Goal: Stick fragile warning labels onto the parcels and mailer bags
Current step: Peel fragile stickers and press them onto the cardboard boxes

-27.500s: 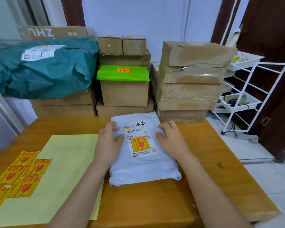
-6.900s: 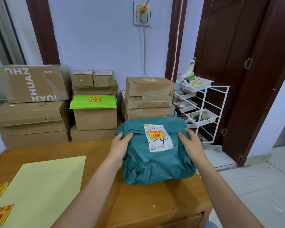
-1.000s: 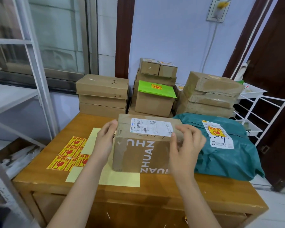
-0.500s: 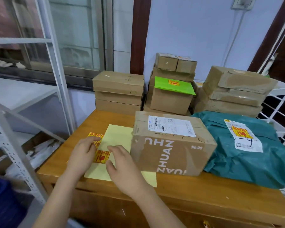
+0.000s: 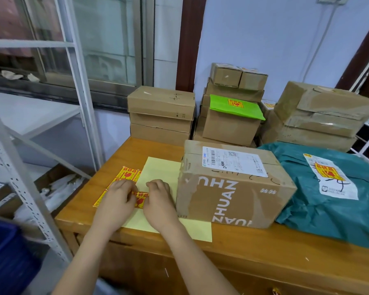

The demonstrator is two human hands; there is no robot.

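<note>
Wooden desk [image 5: 232, 250] now carries our unlabelled cardboard box [image 5: 232, 188] mid-front, beside the labelled teal mailer bag [image 5: 328, 194]. A second ago we gripped that box; now our left hand [image 5: 117, 201] and right hand [image 5: 158, 201] pinch a fragile label [image 5: 141, 199] near the left edge, peeling it.

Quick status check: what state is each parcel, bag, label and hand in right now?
Cardboard box: on the table, shipping slip on top, no fragile label visible.
Teal mailer bag: beside the box, fragile label already on.
Green mailer: on the stack, labelled.
Fragile label: pinched between both hands.
Left hand: pinching the label.
Right hand: pinching the label.
</note>
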